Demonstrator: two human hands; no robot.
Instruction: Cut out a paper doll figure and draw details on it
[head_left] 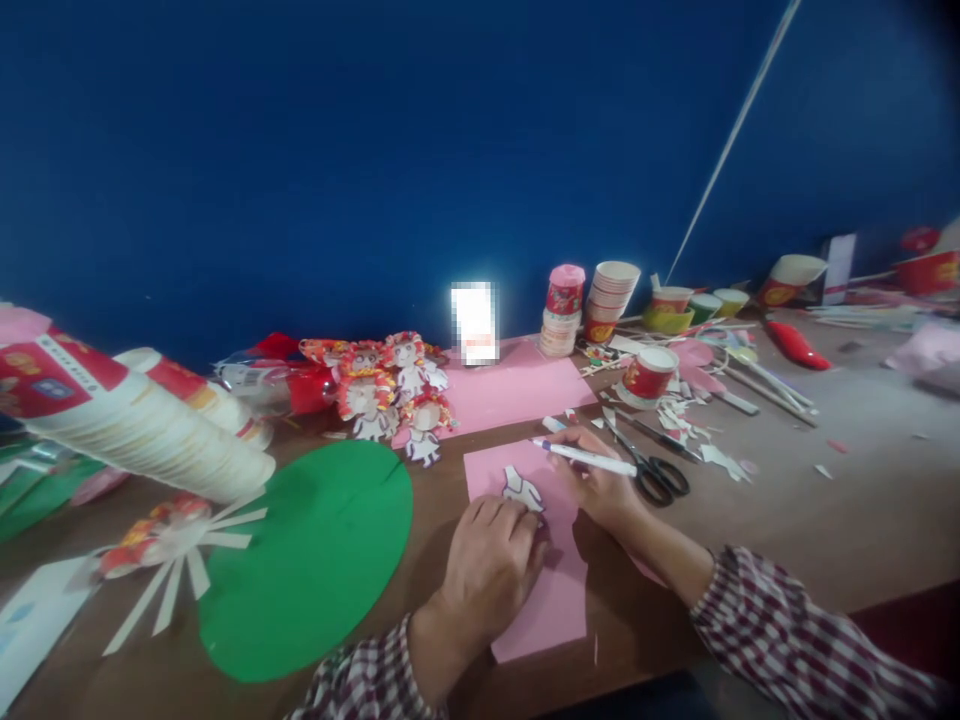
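Observation:
My right hand (596, 485) is closed around a white marker pen (589, 457), whose purple tip points to the left above the pink paper (544, 610). On that paper lies a small white paper cutout (519, 488) with a dark outline, shaped like part of a doll's body. My left hand (491, 560) bears down on the paper with bent fingers, pinning the cutout's lower edge. Its fingertips are partly hidden. Several finished-looking paper dolls (422, 445) with red and orange hair lie beyond my left hand.
Left stand a green paper oval (315, 560), a stack of paper cups (165, 430) and a cup flower with strips (180, 535). Black scissors (660, 480) lie beside my right hand, near paper scraps (724, 462). A red-white cup (650, 376) and cup stacks (615, 300) stand behind.

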